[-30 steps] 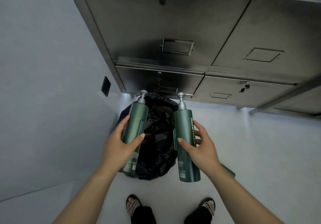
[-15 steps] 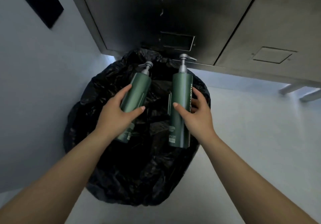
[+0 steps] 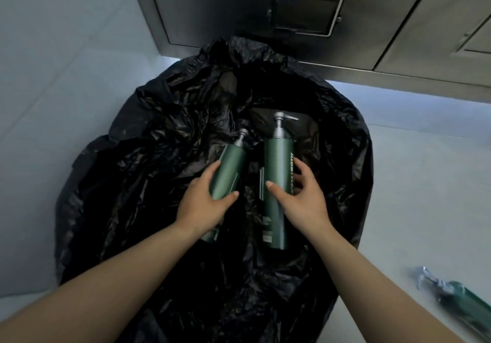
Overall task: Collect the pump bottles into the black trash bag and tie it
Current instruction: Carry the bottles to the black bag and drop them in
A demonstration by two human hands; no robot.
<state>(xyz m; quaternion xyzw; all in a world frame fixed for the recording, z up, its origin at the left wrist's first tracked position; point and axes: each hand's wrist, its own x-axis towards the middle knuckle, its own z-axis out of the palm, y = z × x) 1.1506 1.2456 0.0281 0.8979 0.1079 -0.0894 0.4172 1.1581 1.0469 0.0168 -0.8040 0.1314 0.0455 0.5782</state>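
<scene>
Two tall dark green pump bottles with matte cylindrical bodies and silver-grey pump heads are held over the open mouth of the black trash bag (image 3: 148, 172). The left hand (image 3: 203, 204) is wrapped around the left bottle (image 3: 229, 172), thumb across its front and fingers curled behind; this bottle leans with its pump toward the upper right. The right hand (image 3: 303, 199) is clamped on the right bottle (image 3: 277, 167), thumb on the front and fingers on the right side beside white vertical lettering, partly covered. This bottle stands nearly straight in the view, its pump spout pointing right, with small printed labels near its base.

The bag is thin, glossy, heavily crumpled plastic, spread wide on the pale floor (image 3: 414, 183). Its far rim lies close under the lower edge of a brushed metal cabinet (image 3: 218, 10), which has a recessed rectangular handle. The bag's left rim lies close to the pale surface on the left. Bare floor lies open to the right of the bag.

Near the lower right edge of the view, another green bottle (image 3: 462, 308) lies on the floor, blurred, well apart from the hands and outside the bag.
</scene>
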